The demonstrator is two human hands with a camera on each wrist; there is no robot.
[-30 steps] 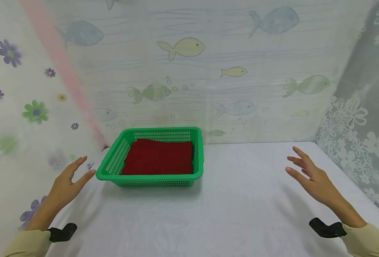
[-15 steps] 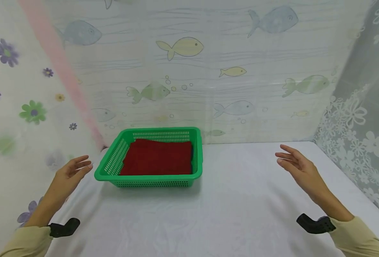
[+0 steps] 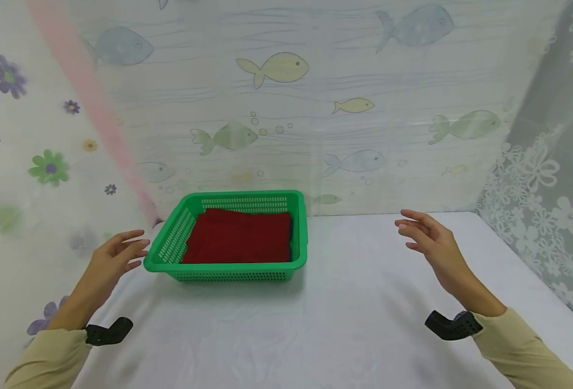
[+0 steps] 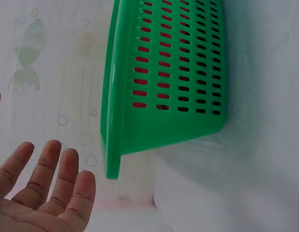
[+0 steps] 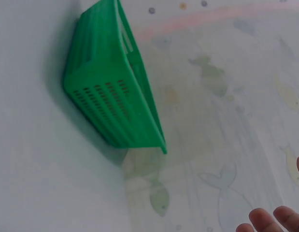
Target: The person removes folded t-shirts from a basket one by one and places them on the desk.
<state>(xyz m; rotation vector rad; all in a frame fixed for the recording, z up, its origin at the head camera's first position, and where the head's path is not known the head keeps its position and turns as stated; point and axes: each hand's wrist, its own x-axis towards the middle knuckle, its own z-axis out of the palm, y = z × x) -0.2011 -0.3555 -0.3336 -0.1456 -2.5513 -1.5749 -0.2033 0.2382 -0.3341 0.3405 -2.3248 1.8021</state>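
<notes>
A green plastic basket (image 3: 233,274) with slotted sides stands at the back left of the white table. Dark red folded cloth (image 3: 240,236) lies inside it; something dark shows along the cloth's right edge. My left hand (image 3: 108,265) hovers just left of the basket's front left corner, fingers loosely bent and holding nothing. In the left wrist view its fingers (image 4: 64,179) are apart from the basket rim. Well to the basket's right, my right hand (image 3: 434,251) is in the air above the table with relaxed fingers and nothing in them.
A white cloth covers the table (image 3: 344,313). Behind it hangs a curtain (image 3: 286,124) printed with fish, close to the basket's back rim. A flowered sheet (image 3: 28,216) borders the left side and a lace-patterned sheet (image 3: 548,178) the right.
My right hand has moved left, toward the basket. The left hand has shifted slightly right, closer to the basket corner. Basket and cloth have stayed in place.
</notes>
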